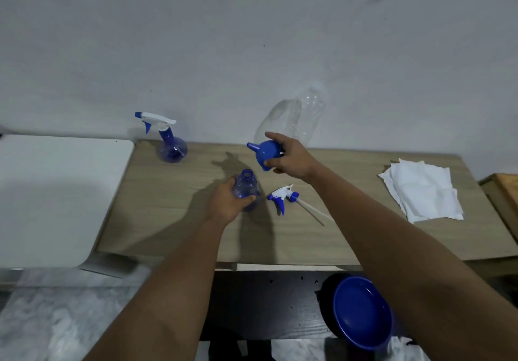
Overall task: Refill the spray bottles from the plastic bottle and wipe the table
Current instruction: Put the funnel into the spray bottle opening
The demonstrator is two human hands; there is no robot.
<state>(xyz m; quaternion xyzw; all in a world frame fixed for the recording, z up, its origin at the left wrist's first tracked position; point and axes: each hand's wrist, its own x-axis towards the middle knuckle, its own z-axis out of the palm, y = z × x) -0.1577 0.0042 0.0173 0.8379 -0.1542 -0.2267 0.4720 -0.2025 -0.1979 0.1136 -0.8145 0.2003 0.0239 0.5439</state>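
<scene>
Gripping open spray bottle [246, 189], left hand [228, 203]; right hand [291, 156] clutches blue funnel [265, 153]; trigger head [283, 196], clear plastic bottle [294, 116], wipes [423, 189] nearby.

**One head camera, looking forward and down**

The only view comes from the person's head, wide-angle, tilted down over the light wooden table [173, 214]. Both forearms enter from 6 o'clock, close to the lens. The pale grey wall [252, 38] fills the upper half, toward 12 o'clock. No second view shares the scene.
</scene>
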